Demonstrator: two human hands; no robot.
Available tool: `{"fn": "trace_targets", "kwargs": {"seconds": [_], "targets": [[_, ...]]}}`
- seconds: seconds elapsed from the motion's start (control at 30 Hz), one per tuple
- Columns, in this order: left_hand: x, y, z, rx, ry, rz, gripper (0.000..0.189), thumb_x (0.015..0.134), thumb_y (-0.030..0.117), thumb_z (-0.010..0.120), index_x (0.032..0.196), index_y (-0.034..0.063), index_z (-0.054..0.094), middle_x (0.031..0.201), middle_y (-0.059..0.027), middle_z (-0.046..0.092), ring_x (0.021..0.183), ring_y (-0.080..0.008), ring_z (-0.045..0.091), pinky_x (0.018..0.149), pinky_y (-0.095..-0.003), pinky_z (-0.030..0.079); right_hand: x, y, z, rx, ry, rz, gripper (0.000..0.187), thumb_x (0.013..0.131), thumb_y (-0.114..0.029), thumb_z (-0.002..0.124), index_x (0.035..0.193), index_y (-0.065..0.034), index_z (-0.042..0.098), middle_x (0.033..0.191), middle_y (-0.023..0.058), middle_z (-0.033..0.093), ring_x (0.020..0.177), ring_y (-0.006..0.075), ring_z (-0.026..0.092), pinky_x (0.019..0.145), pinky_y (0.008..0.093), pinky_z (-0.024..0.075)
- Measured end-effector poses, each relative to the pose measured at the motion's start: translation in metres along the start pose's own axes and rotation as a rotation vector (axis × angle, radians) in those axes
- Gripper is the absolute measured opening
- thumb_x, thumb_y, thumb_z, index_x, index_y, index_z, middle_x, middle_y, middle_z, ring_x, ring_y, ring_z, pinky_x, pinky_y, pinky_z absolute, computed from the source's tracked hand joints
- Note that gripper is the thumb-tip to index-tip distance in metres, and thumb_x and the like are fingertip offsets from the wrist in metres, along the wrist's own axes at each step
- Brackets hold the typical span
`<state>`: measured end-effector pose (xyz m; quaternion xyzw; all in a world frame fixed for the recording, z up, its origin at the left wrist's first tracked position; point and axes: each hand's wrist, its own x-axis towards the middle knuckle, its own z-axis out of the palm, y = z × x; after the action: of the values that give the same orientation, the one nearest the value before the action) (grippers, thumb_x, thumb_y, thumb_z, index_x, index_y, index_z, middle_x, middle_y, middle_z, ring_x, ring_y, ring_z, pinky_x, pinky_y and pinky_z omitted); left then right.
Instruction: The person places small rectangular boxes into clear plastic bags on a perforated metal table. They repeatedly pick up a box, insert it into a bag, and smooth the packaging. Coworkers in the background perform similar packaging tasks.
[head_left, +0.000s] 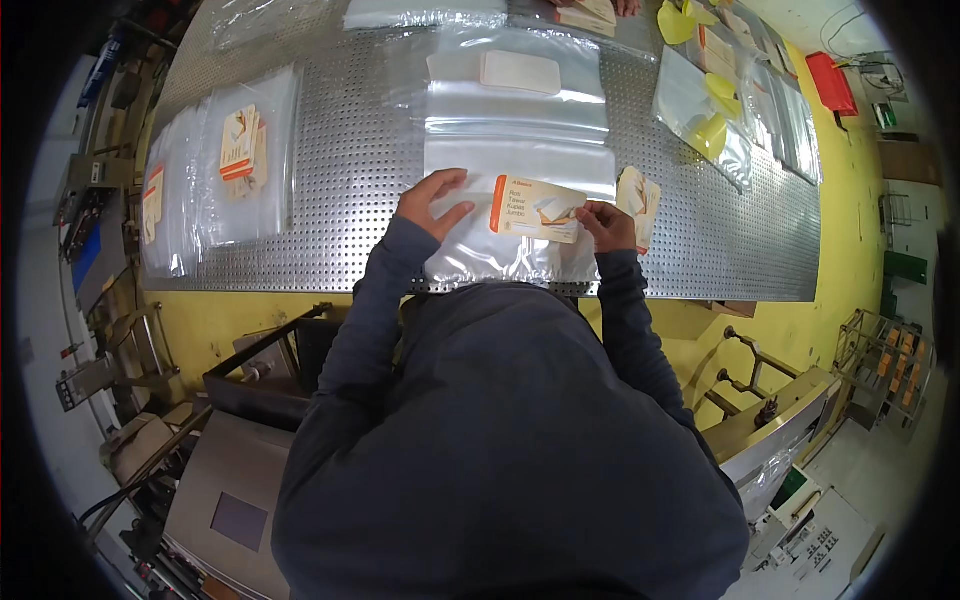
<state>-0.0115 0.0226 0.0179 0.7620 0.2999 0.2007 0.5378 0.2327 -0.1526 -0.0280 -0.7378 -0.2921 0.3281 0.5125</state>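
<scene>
A printed bread label (529, 210), cream with an orange band, is pinched at its right end by my right hand (607, 225). It is over a clear plastic bag (480, 259) lying flat at the table's front edge. My left hand (435, 206) is empty, thumb and fingers apart, left of the label and over the bag's left side. More such labels (640, 202) lie just right of my right hand, partly behind it. Farther up, a blank pale card (520, 72) rests on another clear bag (517, 105).
The perforated metal table (352, 202) carries stacked bags (259, 187) with labels at left. Bags (697, 112) and yellow pieces (709, 136) lie at right. Another person's hand (627, 7) shows at the far edge. Machines (225, 480) stand behind me.
</scene>
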Motion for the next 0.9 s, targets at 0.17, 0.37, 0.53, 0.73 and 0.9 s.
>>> {"fn": "trace_targets", "kwargs": {"seconds": [0.17,0.37,0.53,0.73,0.9], "targets": [[0.005,-0.021,0.025,0.128,0.076,0.128,0.051,0.077,0.018,0.067,0.122,0.0051,0.047,0.124,-0.0172,0.049,0.116,-0.0316,0.046,0.097,-0.0365,0.038,0.001,0.008,0.01,-0.115,0.013,-0.079,0.018,0.078,-0.014,0.067,0.085,0.0022,0.063,0.074,0.0004,0.06,0.063,0.0046,0.049,0.059,0.0198,0.0399],[-0.001,-0.034,0.041,0.253,0.098,0.188,0.055,0.077,0.016,0.066,0.125,0.0042,0.043,0.128,-0.0169,0.044,0.123,-0.0302,0.038,0.101,-0.0375,0.032,0.001,0.005,0.011,-0.182,0.014,-0.053,0.018,0.078,-0.016,0.067,0.083,0.0012,0.063,0.068,-0.0016,0.059,0.059,0.0036,0.047,0.054,0.0202,0.0381],[-0.002,-0.029,0.043,0.299,0.124,0.213,0.057,0.077,0.018,0.065,0.127,0.0049,0.042,0.129,-0.0165,0.043,0.123,-0.0316,0.037,0.102,-0.039,0.03,0.004,0.009,0.014,-0.193,0.025,-0.029,0.017,0.077,-0.016,0.067,0.082,-0.0004,0.064,0.062,-0.0038,0.056,0.054,0.0021,0.043,0.051,0.0201,0.036],[-0.001,-0.023,0.044,0.648,0.026,0.348,0.058,0.079,0.024,0.061,0.131,0.0099,0.039,0.137,-0.018,0.032,0.125,-0.0336,0.032,0.102,-0.0428,0.029,-0.002,-0.005,0.02,-0.295,0.026,0.085,0.02,0.074,-0.019,0.066,0.086,-0.0029,0.065,0.069,0.0053,0.063,0.063,0.0121,0.055,0.061,0.0264,0.0442],[-0.004,-0.028,0.047,0.801,-0.022,0.367,0.057,0.081,0.028,0.057,0.132,0.0123,0.038,0.14,-0.0187,0.026,0.127,-0.0343,0.028,0.102,-0.0456,0.027,-0.003,-0.029,0.024,-0.558,0.098,0.113,0.023,0.074,-0.018,0.065,0.094,-0.005,0.061,0.073,0.0095,0.063,0.067,0.022,0.06,0.065,0.0306,0.0465]]}}
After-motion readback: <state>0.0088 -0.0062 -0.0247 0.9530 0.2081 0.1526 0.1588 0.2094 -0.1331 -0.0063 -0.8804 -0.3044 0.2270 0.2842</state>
